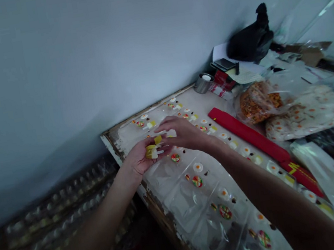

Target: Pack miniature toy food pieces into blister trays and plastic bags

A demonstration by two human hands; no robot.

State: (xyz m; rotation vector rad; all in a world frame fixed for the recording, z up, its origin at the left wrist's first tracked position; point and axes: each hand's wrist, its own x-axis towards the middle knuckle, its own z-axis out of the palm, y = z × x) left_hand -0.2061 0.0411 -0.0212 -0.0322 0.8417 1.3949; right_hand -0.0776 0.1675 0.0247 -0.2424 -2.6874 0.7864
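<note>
The left hand (138,157), palm up over the tabletop's (193,100) chipped left edge, holds yellow-and-white popsicle-shaped pieces (151,152) in curled fingers. The right hand (182,131) arches over them; whether it pinches one, I cannot tell. Bare room fronts the steel cup (202,84); rightward, a red strip (252,141), then crinkled plastic bags (307,109).

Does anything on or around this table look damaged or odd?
Yes: the table's left edge looks worn, its pale covering chipped and ragged with brown showing through. The little fried-egg pieces lie in fairly regular rows, so they seem fine.
</note>
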